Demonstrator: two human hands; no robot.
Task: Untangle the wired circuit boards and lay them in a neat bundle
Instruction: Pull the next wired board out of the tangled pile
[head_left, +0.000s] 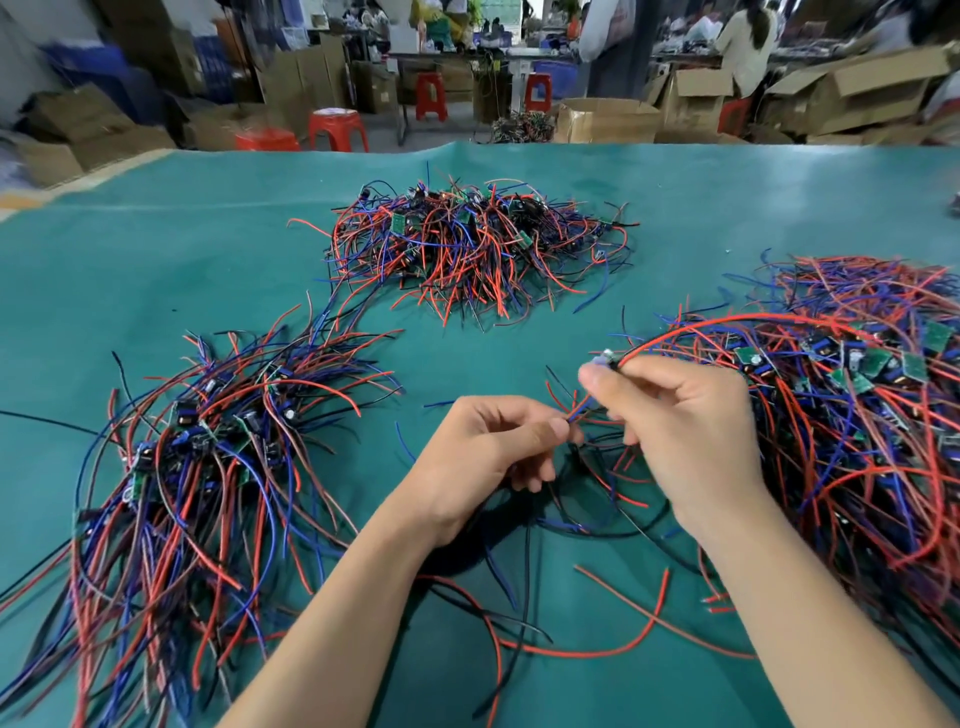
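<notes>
Both hands (488, 452) (685, 415) pinching thin wires (582, 410)

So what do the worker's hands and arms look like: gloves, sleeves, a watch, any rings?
Nothing worn that shows. The left hand and right hand are bare, with no gloves or rings visible. Both forearms are uncovered down to the frame's bottom edge: no sleeves, watch or wristband in view. Fingernails are short and unpainted.

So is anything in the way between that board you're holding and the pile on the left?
Only the left hand sits between the right hand's board and the left bundle; its red wire arcs back over the right pile.
</notes>
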